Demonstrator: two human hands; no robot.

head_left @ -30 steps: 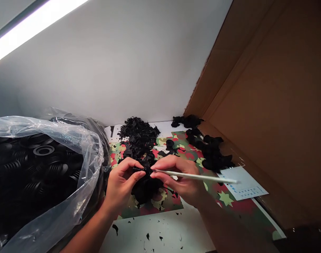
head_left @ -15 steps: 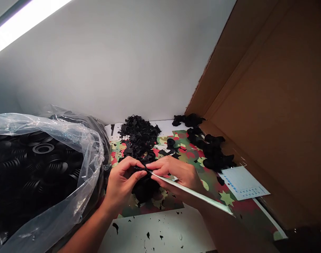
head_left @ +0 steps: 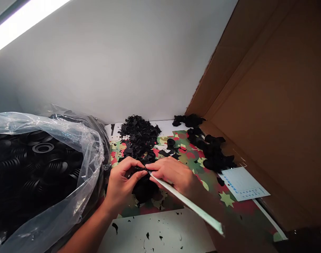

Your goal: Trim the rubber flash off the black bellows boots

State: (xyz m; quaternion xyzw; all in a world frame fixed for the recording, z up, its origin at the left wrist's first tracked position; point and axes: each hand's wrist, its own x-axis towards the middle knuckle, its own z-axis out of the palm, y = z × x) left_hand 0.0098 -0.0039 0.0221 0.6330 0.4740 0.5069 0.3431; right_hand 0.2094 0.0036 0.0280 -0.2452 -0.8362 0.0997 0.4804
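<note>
At the near edge, a white board (head_left: 181,228) carried loose black scraps. Above it, the white stick (head_left: 188,203) slanted down to the right, its outer end lower than in the two earlier views. The left hand (head_left: 121,179) had hardly moved. This was judged a change of stick angle, with the work kept at one spot.

The left hand's thumb and forefinger were closed in a pinch on a small black piece (head_left: 147,170). The right hand (head_left: 173,174) gripped the stick with its fingers closed, fingertips against the left hand's. The piece lay between the two sets of fingertips; its shape, and the stick's inner tip, could not be made out.

Below and behind the hands, further black parts (head_left: 144,191) rested on a camouflage-patterned sheet (head_left: 187,147). To the left, a clear plastic bag (head_left: 93,165) held many ribbed black caps (head_left: 56,167). To the right, a white card (head_left: 243,183) bore blue printed characters, too small to read. No brand was legible.

Farther back stood a heap of black shavings (head_left: 138,133), a cardboard panel (head_left: 271,105) and a pale wall (head_left: 123,63).
</note>
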